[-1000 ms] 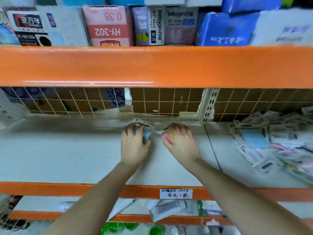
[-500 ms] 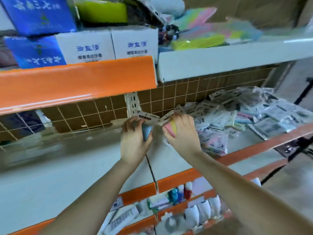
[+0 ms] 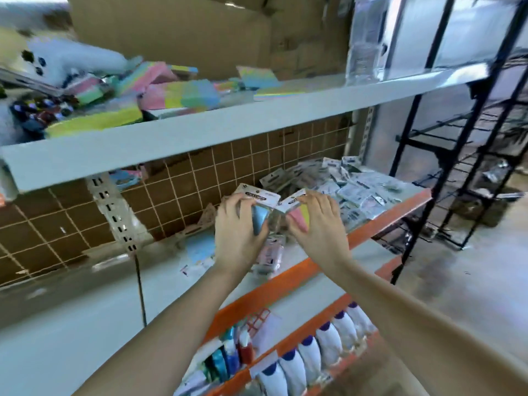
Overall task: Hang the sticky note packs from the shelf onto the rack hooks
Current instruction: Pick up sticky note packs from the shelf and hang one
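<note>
left hand (image 3: 238, 232) grips blue pack (image 3: 260, 220) | right hand (image 3: 320, 227) grips pink-yellow pack (image 3: 300, 217)

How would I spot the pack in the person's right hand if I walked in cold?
Find the orange-edged shelf in front of the brown tiled wall, where loose packs are heaped at the right end. Two hands are raised in front of it; the right hand grips a pink and yellow pack, while its neighbour is blue.
</note>
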